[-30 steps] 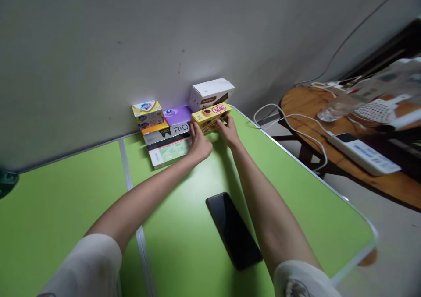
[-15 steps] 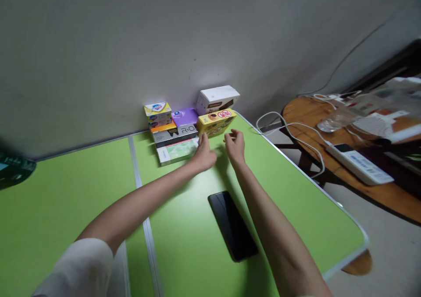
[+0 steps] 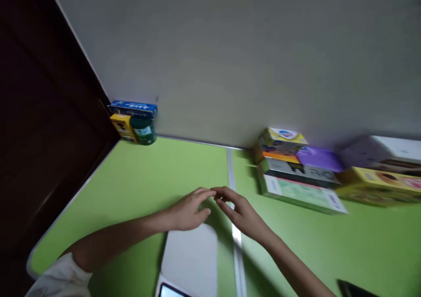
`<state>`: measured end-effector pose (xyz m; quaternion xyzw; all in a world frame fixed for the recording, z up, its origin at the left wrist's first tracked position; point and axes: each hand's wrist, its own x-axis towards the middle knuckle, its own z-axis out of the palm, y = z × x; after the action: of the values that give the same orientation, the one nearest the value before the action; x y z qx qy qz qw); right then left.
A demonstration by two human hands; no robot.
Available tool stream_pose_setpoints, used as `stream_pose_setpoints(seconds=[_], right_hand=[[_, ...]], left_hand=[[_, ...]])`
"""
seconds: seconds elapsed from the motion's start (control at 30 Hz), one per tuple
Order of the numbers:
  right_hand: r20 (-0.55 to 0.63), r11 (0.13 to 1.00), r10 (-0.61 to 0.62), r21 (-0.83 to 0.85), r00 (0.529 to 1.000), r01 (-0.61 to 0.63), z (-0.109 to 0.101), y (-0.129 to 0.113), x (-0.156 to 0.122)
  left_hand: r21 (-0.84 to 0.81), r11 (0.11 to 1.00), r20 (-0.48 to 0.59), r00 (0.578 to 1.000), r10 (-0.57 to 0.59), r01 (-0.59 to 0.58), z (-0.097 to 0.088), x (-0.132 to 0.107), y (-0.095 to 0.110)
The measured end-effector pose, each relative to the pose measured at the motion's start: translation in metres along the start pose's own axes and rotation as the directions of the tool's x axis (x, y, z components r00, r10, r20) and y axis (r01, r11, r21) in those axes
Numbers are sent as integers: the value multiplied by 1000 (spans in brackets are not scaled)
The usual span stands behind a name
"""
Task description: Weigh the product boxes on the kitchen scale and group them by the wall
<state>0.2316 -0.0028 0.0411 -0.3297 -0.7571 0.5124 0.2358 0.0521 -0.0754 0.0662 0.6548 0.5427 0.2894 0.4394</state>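
My left hand (image 3: 192,209) is in the air with its fingers stretched out and the thumb apart, holding nothing. Its fingertips meet or nearly meet those of my right hand (image 3: 241,213), which is also empty, with loosely bent fingers and the thumb apart. Below my left hand on the green table (image 3: 184,165) lies a flat white object with rounded corners (image 3: 190,253). A lit screen (image 3: 171,291) shows at its near end, cut off by the frame. A dark phone (image 3: 355,289) is partly visible at the lower right.
Against the wall at right stand a yellow soap box (image 3: 284,139), a purple pack (image 3: 319,157), a silver-black box (image 3: 299,172), a green-white box (image 3: 302,194), a yellow box (image 3: 381,185) and a white box (image 3: 399,148). Far left are a blue box (image 3: 133,107), yellow box (image 3: 122,126) and green container (image 3: 144,131).
The view has swung left. Both hands have moved away from the yellow box at the right and come together over the table's middle seam. The boxes stay in place.
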Motion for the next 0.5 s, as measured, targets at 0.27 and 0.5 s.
stream_pose_setpoints(seconds=[0.27,0.5], right_hand=[[-30,705,331,672,943,-226,81,-47,186],[-132,706,380,681,916,-195,102,-83,328]], left_hand=[[-283,956,-534,817,-218,70,-153,53,-68],[-380,925,-670,693,-265,-15,-223,96,-95]])
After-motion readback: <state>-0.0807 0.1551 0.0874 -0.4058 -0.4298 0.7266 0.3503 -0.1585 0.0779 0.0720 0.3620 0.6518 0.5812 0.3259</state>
